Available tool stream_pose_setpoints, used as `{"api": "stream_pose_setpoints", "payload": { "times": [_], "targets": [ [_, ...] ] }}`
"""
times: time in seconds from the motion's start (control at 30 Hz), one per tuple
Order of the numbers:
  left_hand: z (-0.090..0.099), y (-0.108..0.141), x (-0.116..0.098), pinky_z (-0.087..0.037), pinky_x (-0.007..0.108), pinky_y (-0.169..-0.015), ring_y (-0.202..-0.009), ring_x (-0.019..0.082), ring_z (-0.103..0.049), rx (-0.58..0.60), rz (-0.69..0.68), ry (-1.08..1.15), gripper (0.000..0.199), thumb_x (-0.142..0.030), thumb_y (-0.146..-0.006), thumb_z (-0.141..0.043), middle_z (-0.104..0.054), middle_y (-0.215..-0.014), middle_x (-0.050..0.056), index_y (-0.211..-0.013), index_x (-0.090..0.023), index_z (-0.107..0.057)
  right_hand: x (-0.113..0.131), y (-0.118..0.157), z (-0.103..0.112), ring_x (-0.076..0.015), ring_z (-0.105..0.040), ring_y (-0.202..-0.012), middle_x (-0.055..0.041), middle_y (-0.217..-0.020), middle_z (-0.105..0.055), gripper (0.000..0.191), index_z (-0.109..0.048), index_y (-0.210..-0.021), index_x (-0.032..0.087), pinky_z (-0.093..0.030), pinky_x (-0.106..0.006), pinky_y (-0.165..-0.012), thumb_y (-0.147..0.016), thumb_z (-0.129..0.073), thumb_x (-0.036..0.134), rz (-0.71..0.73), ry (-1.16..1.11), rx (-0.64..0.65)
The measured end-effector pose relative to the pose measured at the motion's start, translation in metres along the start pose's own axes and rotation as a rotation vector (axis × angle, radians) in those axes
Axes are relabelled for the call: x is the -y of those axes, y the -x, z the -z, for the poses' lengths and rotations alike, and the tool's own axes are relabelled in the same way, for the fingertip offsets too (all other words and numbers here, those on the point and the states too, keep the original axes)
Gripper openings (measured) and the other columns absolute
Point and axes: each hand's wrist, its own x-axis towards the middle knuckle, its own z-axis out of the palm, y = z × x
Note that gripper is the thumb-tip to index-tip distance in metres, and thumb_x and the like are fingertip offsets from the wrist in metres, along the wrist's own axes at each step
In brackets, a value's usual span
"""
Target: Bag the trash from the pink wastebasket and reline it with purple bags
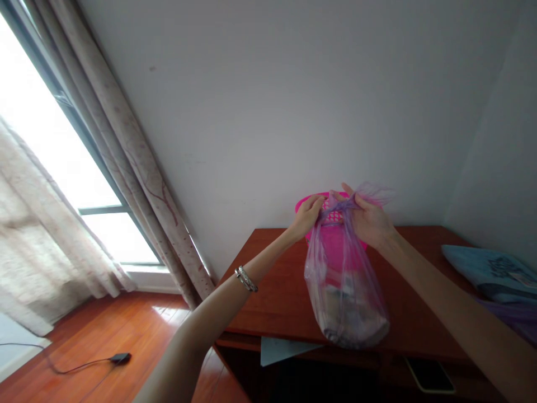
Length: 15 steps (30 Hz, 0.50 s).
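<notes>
Left hand [306, 217] pinched one side of the gathered neck of a translucent purple plastic bag [344, 294], while the right hand [366, 219] gripped the other side, both closed on the twisted plastic. The bag hung between them, its rounded bottom in front of the edge of a reddish-brown wooden counter [272, 302], its contents too blurred to name. Behind it showed a pink plastic basket [310, 201] with a latticed wall. A silver bracelet [246, 279] circled the left wrist. Farther right on the counter lay a blue cushion [490, 268] beside purple material [518, 313]. Patterned curtains [138, 168] hung by a bright window [54, 112], and a black cable [71, 366] lay across the wooden floor [104, 322].
</notes>
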Motion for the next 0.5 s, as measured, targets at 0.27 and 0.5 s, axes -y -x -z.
{"api": "stream_pose_setpoints", "payload": {
  "times": [0.27, 0.5],
  "targets": [
    [-0.0014, -0.0103, 0.0059, -0.024, 0.021, -0.045, -0.044, 0.006, -0.034, 0.078, -0.023, 0.104, 0.047, -0.056, -0.083, -0.055, -0.041, -0.045, -0.005, -0.07, -0.013, -0.066, -0.0009, -0.0007, -0.0049, -0.0164, -0.063, -0.106, -0.0001, -0.13, -0.059, 0.042, -0.042, -0.138, 0.038, -0.058, -0.038, -0.08, -0.097, -0.033, 0.034, -0.001, -0.022, 0.047],
    [-0.0045, -0.0089, 0.0028, -0.037, 0.021, -0.051, -0.055, 0.011, -0.052, 0.052, -0.151, 0.196, 0.034, -0.044, -0.084, -0.06, -0.061, -0.057, 0.001, -0.09, -0.014, -0.074, 0.0014, 0.0001, -0.0038, -0.0163, -0.064, -0.104, -0.0005, -0.123, -0.064, 0.041, -0.044, -0.137, 0.036, -0.056, -0.041, -0.086, -0.097, -0.035, 0.032, -0.019, -0.004, 0.032]
  ]
}}
